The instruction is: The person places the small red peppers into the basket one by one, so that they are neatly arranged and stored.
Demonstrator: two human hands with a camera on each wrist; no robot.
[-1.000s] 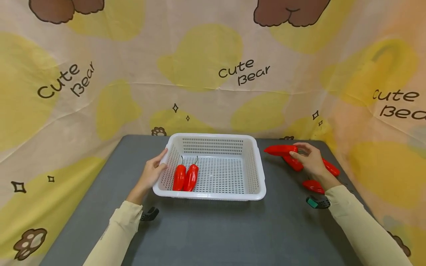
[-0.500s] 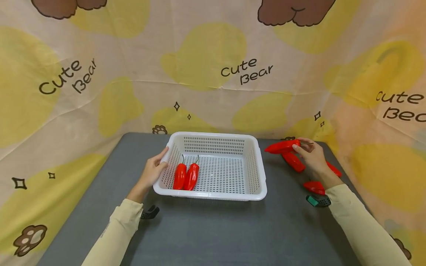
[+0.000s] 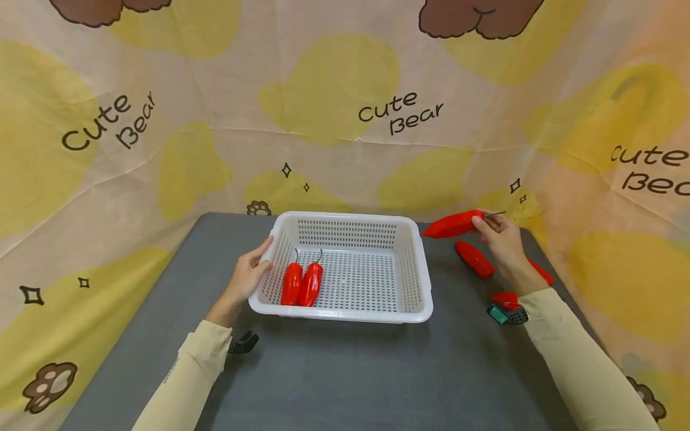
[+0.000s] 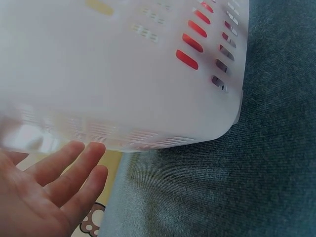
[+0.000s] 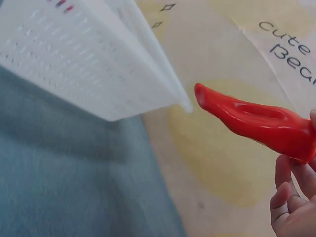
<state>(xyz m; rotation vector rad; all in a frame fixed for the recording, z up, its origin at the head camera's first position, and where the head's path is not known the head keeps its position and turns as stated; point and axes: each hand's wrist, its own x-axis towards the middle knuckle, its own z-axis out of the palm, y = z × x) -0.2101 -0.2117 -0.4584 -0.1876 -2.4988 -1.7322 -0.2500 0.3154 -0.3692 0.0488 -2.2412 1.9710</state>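
Note:
A white slotted plastic basket [image 3: 345, 315] stands on the grey table. Two red peppers, one of them the right-hand pepper [image 3: 310, 284], lie side by side in its left part, stems pointing to the back. My left hand [image 3: 245, 278] grips the basket's left rim; in the left wrist view its fingers [image 4: 79, 173] lie along the outside. Between thumb and fingers, my right hand [image 3: 504, 239] holds another red pepper [image 3: 453, 224] near the stem end, raised above the table. The pepper's tip points left, close to the basket's back right corner [image 5: 185, 106].
Below the right hand lies a loose red pepper [image 3: 474, 259] on the table [image 3: 345, 377]. A second pepper [image 3: 541, 272] and a third pepper [image 3: 505, 299] are partly hidden by the right forearm and wrist strap. A patterned cloth [image 3: 329, 90] hangs behind the table.
The right hand has lifted its pepper off the pepper beneath and moved it slightly up and left. The left hand and basket have stayed in place.

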